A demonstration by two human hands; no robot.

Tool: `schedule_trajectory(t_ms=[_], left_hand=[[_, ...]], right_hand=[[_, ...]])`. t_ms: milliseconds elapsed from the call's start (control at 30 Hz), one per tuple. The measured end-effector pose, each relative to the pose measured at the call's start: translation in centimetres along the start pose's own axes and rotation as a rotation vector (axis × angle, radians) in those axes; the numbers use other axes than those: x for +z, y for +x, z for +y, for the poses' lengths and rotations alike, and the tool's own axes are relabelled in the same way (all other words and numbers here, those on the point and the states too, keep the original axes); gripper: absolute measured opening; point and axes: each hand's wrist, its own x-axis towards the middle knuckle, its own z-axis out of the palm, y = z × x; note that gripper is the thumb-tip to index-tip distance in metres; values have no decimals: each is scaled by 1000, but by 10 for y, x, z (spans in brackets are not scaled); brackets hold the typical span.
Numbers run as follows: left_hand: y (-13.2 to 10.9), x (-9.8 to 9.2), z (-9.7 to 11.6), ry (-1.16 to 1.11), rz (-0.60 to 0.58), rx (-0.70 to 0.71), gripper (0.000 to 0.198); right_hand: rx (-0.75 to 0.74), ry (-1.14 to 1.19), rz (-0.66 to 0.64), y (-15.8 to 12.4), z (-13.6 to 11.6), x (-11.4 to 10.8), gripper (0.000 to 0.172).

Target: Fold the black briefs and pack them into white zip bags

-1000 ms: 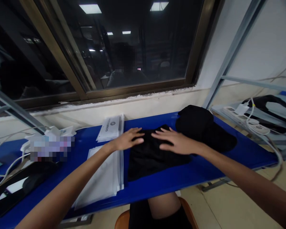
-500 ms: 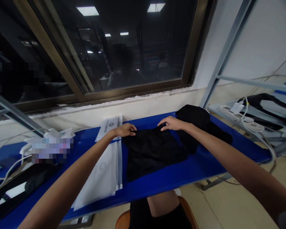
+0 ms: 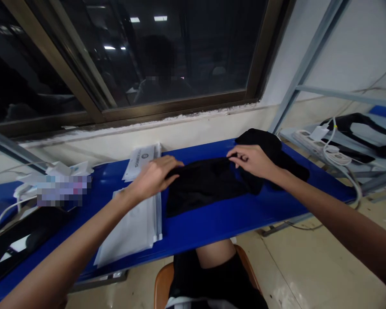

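Note:
A black cloth garment (image 3: 202, 186) lies folded on the blue tabletop in front of me. My right hand (image 3: 252, 159) pinches the garment's far right corner between thumb and fingertips. At its far left corner is my left hand (image 3: 157, 176), the fingers stretched out and the thumb apart, with the black cloth showing in the gap. Whether those fingertips press on the cloth is hard to see. A second heap of black cloth (image 3: 265, 146) lies just beyond my right hand. White zip bags (image 3: 131, 227) are stacked left of the garment, partly behind my left forearm.
The blue table (image 3: 209, 225) runs along a wall under a dark window (image 3: 180, 56). At left are a dark glossy panel (image 3: 25, 242) and white chargers with cables (image 3: 59, 169). A metal frame post (image 3: 304, 68) and a power strip (image 3: 309, 141) stand at right.
The camera view has shifted slightly. My left hand has moved nearer to me and its thumb has spread. My right hand has gone right, and the garment looks shorter from front to back.

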Motion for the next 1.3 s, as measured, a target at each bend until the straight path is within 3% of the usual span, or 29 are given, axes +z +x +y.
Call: schedule_trajectory(t_ms=[100,233,400,533,667,767,833,900,967,1033,1100,1200,1300], left_hand=[[-33,5,39,250,34,247,26],[-60,23,60,452,-11,363,34],[-73,23,63,453,-147,268,40],[-70,7,73,197,-161,128,37],[-44,7,55,9,-107,-40,35],[-25,19,25,-35,-262,-111,42],[-21,27,8,-85,-450,-90,65],[-26,32,0,-133,-593,-93,89],[-32,32,-2,-149,-653,-142,99],[-34,31,-2,-146,-644,-168,104],[-29,28,-4,-161,-568,-180,96],[-9,24,-7,-271,-459,-191,60],[12,22,-4,-359,-467,-167,42]], right_hand=[[-242,-205,-15,-50,-13,5,23],[-416,-482,-124,-84,-14,17,33],[-390,-412,-195,-90,-27,10,22],[-396,-344,-252,-95,-47,2,31],[-291,-208,-180,-78,-55,2,26],[-129,-172,-143,-55,-51,15,35],[-107,-162,-276,-49,-46,29,43],[-100,-131,-446,-53,-43,39,63],[-85,-97,-568,-63,-43,41,75],[-77,-59,-639,-70,-43,33,71],[-53,-23,-652,-68,-40,22,62],[94,-33,-514,-51,-30,14,53],[197,-65,-504,-33,-17,16,41]])
